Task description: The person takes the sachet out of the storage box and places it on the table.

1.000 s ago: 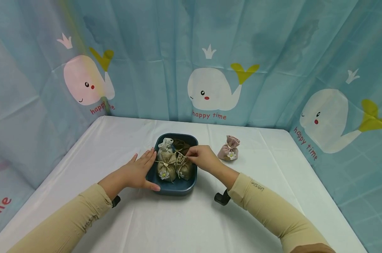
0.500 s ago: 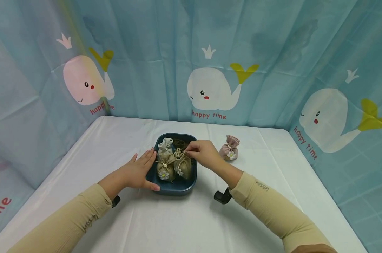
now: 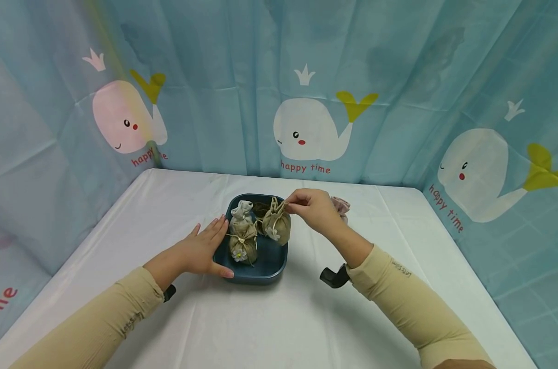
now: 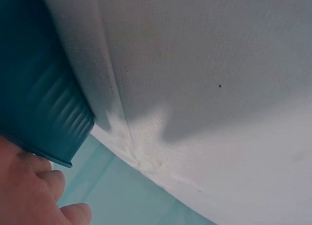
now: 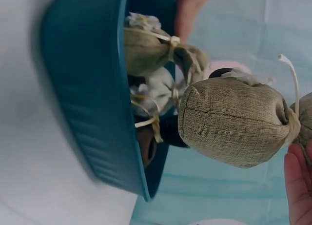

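Observation:
My right hand (image 3: 315,210) pinches the gathered neck of a tan drawstring pouch (image 3: 277,226) with a white flower on it. In the head view the pouch overlaps the right rim of a dark blue plastic bin (image 3: 256,280); the right wrist view has the pouch (image 5: 234,122) raised past the bin's opening. Inside the bin are another tan pouch (image 3: 243,246), a pale grey pouch (image 3: 242,210) and a dark brown pouch (image 3: 260,209), partly hidden. My left hand (image 3: 199,250) lies along the bin's left side, fingers straight and thumb at the near left corner.
A pink pouch (image 3: 340,206) stands on the white-covered table (image 3: 260,328) to the right of the bin, mostly hidden behind my right hand. Blue curtains (image 3: 223,118) with printed whales hang around the table's back and sides.
My right hand has lifted the tan pouch up from the bin's right half and moved it rightward and away from me. The pink pouch is now largely covered. My left hand stays still.

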The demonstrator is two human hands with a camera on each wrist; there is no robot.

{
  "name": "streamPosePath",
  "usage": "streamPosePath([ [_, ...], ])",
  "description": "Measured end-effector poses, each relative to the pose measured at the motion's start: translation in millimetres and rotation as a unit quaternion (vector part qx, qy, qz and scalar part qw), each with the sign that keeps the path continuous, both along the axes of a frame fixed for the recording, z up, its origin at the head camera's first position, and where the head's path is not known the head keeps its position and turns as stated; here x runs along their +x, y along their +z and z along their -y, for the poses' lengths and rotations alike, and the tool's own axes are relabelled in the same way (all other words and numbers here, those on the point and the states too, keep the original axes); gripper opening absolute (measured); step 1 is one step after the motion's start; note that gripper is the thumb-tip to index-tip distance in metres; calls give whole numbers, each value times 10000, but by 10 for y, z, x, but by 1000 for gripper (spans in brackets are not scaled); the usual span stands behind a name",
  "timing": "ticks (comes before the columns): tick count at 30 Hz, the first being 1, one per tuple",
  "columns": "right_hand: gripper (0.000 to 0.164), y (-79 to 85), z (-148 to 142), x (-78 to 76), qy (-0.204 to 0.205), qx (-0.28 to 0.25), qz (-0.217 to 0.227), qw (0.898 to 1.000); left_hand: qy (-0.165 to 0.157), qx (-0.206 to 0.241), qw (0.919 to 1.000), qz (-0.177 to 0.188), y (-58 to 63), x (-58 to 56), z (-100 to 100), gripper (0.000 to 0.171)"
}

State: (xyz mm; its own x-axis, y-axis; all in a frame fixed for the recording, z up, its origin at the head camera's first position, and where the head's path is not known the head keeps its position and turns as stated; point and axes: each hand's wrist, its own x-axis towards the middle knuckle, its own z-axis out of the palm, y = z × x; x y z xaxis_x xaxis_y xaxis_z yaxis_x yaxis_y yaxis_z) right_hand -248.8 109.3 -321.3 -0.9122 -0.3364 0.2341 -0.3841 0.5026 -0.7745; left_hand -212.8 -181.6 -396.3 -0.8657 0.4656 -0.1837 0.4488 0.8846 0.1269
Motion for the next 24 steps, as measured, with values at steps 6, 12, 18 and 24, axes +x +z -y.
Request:
streamPosePath([
  [6, 8, 79, -119, 7, -86, -303, 57, 9995, -15, 51, 10000, 1, 10, 15, 4, 126],
  [12, 8, 96, -236, -29, -384, -370, 69, 9986, -27, 59, 10000, -20, 22, 18, 3, 127],
  [18, 8, 45, -387, -117, -551, -242, -279, 9978, -28, -2, 10000, -12, 16, 11, -6, 127],
  [24, 8, -50, -507, -216, -811, -143, -221, 9964, -52, -15, 10000, 24, 29, 25, -9, 124],
])
